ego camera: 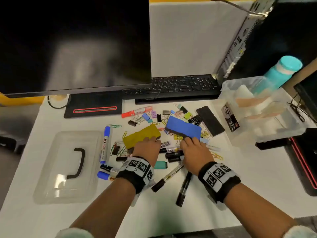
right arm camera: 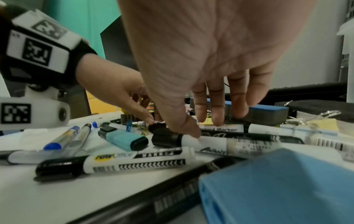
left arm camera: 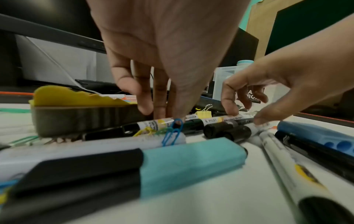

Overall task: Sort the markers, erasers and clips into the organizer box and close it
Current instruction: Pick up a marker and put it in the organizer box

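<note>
Markers, binder clips point(ego camera: 154, 115) and paper clips lie heaped on the white desk. My left hand point(ego camera: 155, 142) reaches down beside the yellow eraser point(ego camera: 140, 135); its thumb and fingers point(left arm camera: 159, 112) pinch the capped end of a Pilot marker point(ego camera: 169, 149). My right hand point(ego camera: 186, 142) is below the blue eraser point(ego camera: 183, 127). Its thumb point(right arm camera: 189, 133) and fingers span a few black-capped markers point(right arm camera: 220, 128) and squeeze them together. A black eraser point(ego camera: 210, 120) lies further right. The clear organizer box point(ego camera: 240, 134) stands open at the right, its lid point(ego camera: 56, 152) flat at the left.
A teal highlighter point(ego camera: 160, 164) and more markers point(ego camera: 184, 186) lie between my wrists. A monitor point(ego camera: 75, 45), keyboard point(ego camera: 171, 86) and computer tower point(ego camera: 257, 40) line the back. A teal bottle point(ego camera: 281, 71) stands behind the box. The desk's front edge is near my forearms.
</note>
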`<act>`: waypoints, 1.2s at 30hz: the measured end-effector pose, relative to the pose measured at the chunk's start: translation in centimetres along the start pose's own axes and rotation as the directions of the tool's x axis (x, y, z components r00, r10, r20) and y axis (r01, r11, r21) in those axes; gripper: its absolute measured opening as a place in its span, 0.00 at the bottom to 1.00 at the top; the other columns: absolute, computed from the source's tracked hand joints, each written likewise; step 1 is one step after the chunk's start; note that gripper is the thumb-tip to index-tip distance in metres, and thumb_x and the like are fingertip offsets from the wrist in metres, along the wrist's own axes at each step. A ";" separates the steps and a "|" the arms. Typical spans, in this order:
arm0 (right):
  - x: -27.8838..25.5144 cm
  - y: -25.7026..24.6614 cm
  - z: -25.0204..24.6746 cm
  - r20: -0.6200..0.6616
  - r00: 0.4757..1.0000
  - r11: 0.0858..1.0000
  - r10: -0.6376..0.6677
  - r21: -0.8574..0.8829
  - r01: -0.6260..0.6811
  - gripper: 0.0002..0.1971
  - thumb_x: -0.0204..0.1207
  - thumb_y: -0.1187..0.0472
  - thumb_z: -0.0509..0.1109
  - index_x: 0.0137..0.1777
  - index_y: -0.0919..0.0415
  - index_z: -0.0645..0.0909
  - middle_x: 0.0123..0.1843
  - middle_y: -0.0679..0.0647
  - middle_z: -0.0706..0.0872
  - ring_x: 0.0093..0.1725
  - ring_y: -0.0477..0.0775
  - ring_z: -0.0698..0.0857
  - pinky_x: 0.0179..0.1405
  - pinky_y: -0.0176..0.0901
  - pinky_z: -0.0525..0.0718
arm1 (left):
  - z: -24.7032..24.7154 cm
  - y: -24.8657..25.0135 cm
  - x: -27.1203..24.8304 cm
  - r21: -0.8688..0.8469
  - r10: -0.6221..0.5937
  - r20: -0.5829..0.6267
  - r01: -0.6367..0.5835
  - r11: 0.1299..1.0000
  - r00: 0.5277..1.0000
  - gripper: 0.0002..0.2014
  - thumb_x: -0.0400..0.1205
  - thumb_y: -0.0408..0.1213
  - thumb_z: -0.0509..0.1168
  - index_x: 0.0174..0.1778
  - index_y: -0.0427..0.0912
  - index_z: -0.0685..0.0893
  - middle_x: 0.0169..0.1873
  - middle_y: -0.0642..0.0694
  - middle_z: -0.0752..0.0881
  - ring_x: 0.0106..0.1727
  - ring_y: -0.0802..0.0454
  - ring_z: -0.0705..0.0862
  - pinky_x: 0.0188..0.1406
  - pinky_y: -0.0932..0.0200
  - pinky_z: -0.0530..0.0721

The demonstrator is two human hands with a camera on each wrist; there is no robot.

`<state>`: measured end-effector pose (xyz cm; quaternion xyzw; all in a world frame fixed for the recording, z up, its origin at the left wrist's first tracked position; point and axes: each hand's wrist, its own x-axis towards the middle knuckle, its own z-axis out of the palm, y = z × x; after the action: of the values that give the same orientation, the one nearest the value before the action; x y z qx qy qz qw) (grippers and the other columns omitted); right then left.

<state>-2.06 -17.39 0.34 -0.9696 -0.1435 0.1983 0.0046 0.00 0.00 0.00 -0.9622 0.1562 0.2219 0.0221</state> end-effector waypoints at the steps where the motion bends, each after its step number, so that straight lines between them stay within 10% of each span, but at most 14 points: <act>1: 0.0 0.3 0.2 0.009 1.000 1.000 0.001 0.008 -0.001 0.22 0.78 0.57 0.60 0.73 0.56 0.67 0.72 0.55 0.71 0.71 0.59 0.68 0.70 0.51 0.67 | -0.1 0.1 0.2 0.011 -0.016 0.012 0.016 1.000 1.000 0.16 0.82 0.34 0.60 0.66 0.40 0.73 0.65 0.41 0.75 0.64 0.41 0.75 0.46 0.49 0.78; 13: 0.2 0.8 2.1 0.036 0.998 0.998 -0.058 0.004 0.057 0.19 0.80 0.59 0.59 0.70 0.57 0.68 0.71 0.55 0.73 0.71 0.60 0.68 0.70 0.53 0.65 | 0.0 0.0 0.7 -0.158 -0.121 0.072 0.131 0.979 0.990 0.19 0.83 0.44 0.60 0.67 0.39 0.74 0.66 0.42 0.74 0.69 0.44 0.71 0.61 0.48 0.80; 19: -0.4 1.4 1.1 0.057 0.996 0.985 -0.064 0.161 0.054 0.24 0.76 0.67 0.61 0.72 0.52 0.67 0.72 0.52 0.73 0.71 0.57 0.68 0.72 0.53 0.65 | -0.9 0.0 0.2 -0.026 -0.033 -0.138 0.030 0.999 0.990 0.15 0.85 0.44 0.56 0.63 0.41 0.78 0.63 0.43 0.73 0.66 0.44 0.70 0.56 0.52 0.78; 26: -2.7 3.5 -3.1 -0.224 0.974 0.790 -0.019 0.595 0.152 0.10 0.81 0.66 0.60 0.57 0.51 0.75 0.49 0.50 0.79 0.49 0.54 0.76 0.47 0.45 0.73 | -1.8 1.3 0.6 -0.046 -0.007 -0.088 0.003 0.999 0.996 0.16 0.85 0.38 0.54 0.69 0.40 0.67 0.66 0.40 0.73 0.64 0.42 0.74 0.58 0.50 0.77; 29: -3.8 6.0 -6.3 -0.412 0.911 0.790 0.024 0.566 0.235 0.14 0.78 0.70 0.63 0.57 0.51 0.77 0.53 0.48 0.79 0.51 0.54 0.75 0.50 0.48 0.73 | -1.9 2.8 0.9 -0.077 0.074 -0.028 -0.076 0.994 0.997 0.22 0.85 0.35 0.55 0.76 0.41 0.60 0.73 0.37 0.65 0.65 0.39 0.75 0.54 0.48 0.80; 32: -4.4 10.2 -10.0 -0.547 0.816 0.927 0.187 0.374 0.039 0.22 0.71 0.73 0.64 0.59 0.48 0.80 0.67 0.50 0.77 0.65 0.65 0.72 0.66 0.60 0.69 | -1.5 3.7 1.5 -0.033 0.111 0.002 -0.111 0.993 0.994 0.22 0.84 0.33 0.57 0.74 0.41 0.63 0.71 0.36 0.67 0.59 0.38 0.79 0.50 0.47 0.81; 36: -3.2 16.4 -12.8 -0.355 0.823 0.874 0.444 0.377 -0.308 0.19 0.79 0.69 0.60 0.65 0.51 0.78 0.65 0.57 0.79 0.65 0.68 0.72 0.66 0.61 0.70 | -0.8 4.0 2.1 -0.054 0.081 -0.010 -0.081 0.995 0.997 0.20 0.83 0.43 0.61 0.70 0.42 0.68 0.67 0.41 0.70 0.59 0.40 0.80 0.50 0.48 0.82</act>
<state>4.59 -33.43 12.30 -0.9854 0.0896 -0.0042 0.1449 0.87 -4.47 -0.09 -0.9561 0.1891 0.2232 -0.0137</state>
